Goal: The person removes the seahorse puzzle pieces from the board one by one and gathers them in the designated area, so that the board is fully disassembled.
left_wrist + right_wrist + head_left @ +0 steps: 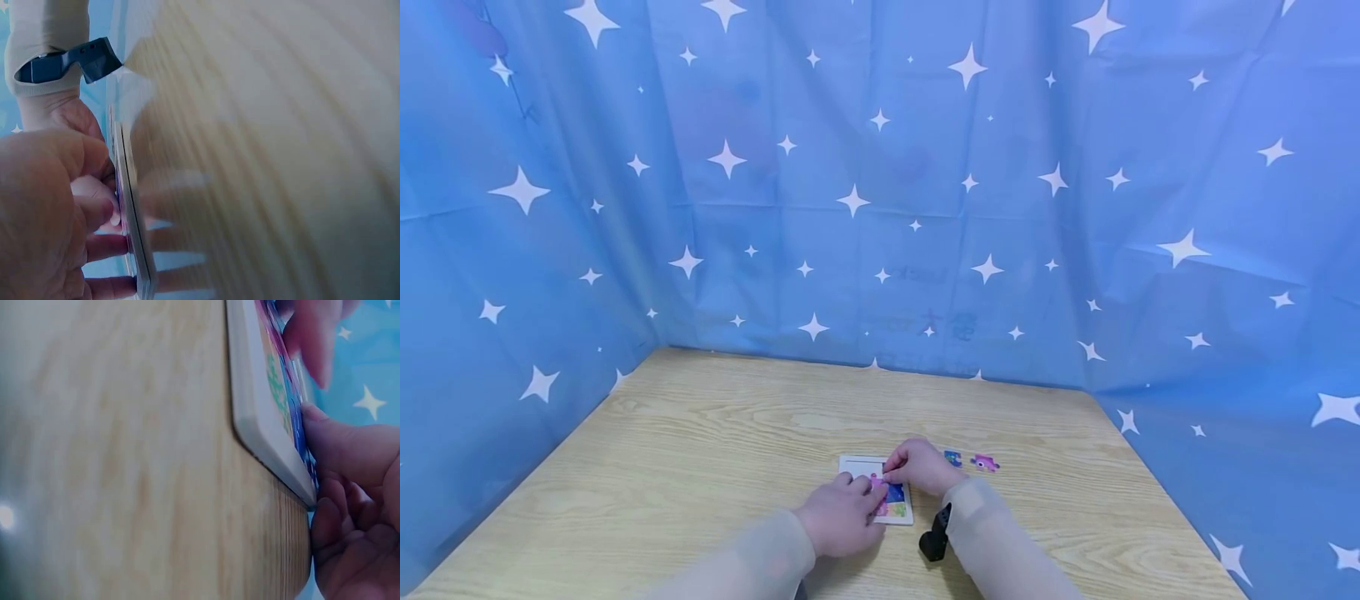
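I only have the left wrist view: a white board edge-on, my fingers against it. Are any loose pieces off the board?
Observer: Yes, two loose pieces lie on the table, right of the puzzle board.
Operator: What is the right hand doing?
Observer: The right hand pinches a pink piece over the board.
Operator: And my left?
Observer: The left hand rests on the board's near edge.
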